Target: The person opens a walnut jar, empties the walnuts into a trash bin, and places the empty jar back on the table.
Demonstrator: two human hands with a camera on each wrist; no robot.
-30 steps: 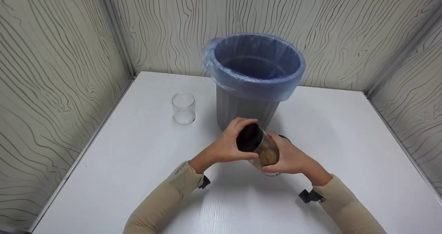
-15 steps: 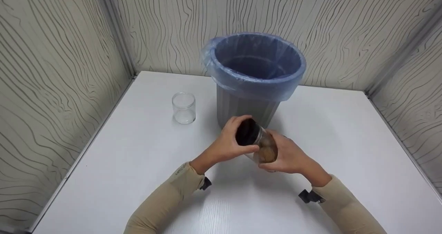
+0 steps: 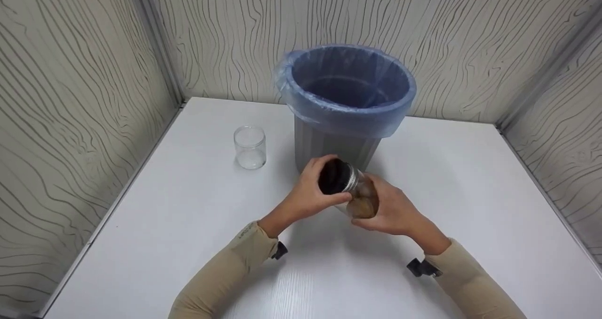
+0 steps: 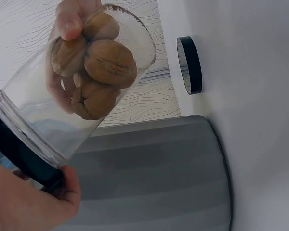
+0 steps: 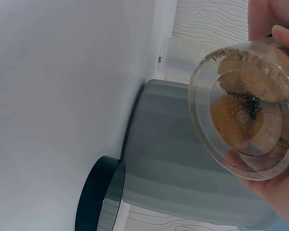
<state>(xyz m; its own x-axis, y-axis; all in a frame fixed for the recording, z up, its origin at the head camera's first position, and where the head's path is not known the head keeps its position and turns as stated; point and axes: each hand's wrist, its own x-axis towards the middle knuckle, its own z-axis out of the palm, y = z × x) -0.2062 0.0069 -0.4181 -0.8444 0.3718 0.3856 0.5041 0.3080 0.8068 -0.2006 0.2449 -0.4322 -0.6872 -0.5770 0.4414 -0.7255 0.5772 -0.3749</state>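
Observation:
A clear jar (image 3: 366, 185) with several walnuts (image 4: 108, 62) inside is held tilted above the table, in front of the bin. My left hand (image 3: 305, 194) grips the black lid (image 3: 334, 176) at the jar's mouth, thumb and fingers spread around it. Threads of the jar's neck (image 4: 26, 127) show beside the lid's edge in the left wrist view. My right hand (image 3: 395, 208) wraps around the jar's body near its base. Brown crumbs line the jar's bottom (image 5: 245, 113) in the right wrist view.
Behind the hands stands a grey bin (image 3: 312, 145) with a blue liner (image 3: 343, 119) folded over its rim. An open clear glass jar (image 3: 250, 148) is left of it. Another black-rimmed lid (image 4: 193, 65) is on the white table (image 3: 188, 206), hidden from the head view.
Both hands have raised the jar slightly, up and left in the head view. More of the jar's threaded neck shows beside the lid. The second lid has become hidden behind the right hand.

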